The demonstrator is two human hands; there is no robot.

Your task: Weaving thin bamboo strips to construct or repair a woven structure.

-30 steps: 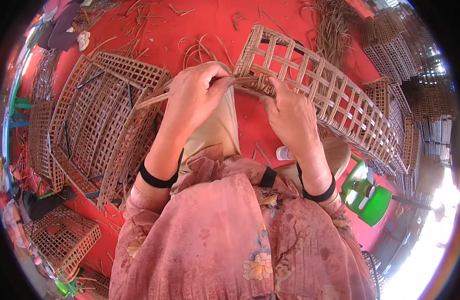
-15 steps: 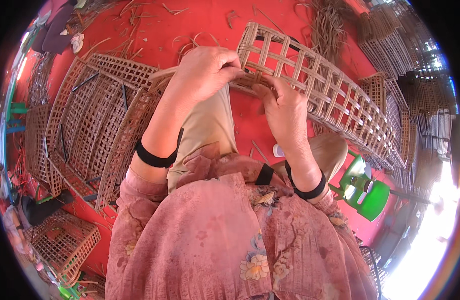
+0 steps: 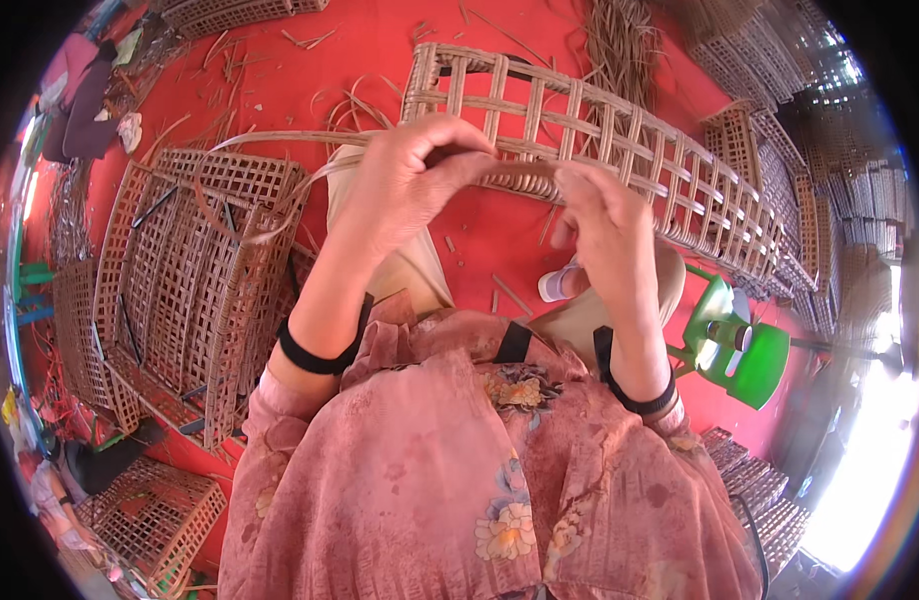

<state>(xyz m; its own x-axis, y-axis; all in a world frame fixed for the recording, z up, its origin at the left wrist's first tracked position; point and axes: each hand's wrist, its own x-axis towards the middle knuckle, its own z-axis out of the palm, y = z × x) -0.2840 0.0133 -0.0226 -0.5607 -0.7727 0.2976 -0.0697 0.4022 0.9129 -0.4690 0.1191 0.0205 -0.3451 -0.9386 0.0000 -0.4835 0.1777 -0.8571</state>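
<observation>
A flat brown weaving strip [image 3: 525, 170] stretches between my two hands. My left hand [image 3: 415, 185] pinches it with thumb and fingers; its long tail [image 3: 280, 137] trails off to the left and curls over the stacked baskets. My right hand [image 3: 610, 215] grips the other end between thumb and fingers. Just beyond the hands lies a long woven rattan basket frame [image 3: 590, 110], an open lattice with a thick wrapped rim. The strip passes in front of its near edge; whether it is threaded into the lattice there I cannot tell.
Nested lattice baskets [image 3: 185, 270] stand at the left, another basket [image 3: 155, 510] lower left. A bundle of loose strips [image 3: 625, 50] lies at the far side. A green stool [image 3: 760, 370] with a jar [image 3: 730, 335] on it stands right. Stacked baskets [image 3: 760, 60] fill the far right; scraps litter the red floor.
Both hands have drawn back slightly from the basket frame, the right one moving right and nearer. A length of strip now shows between them. The frame appears shifted left in view.
</observation>
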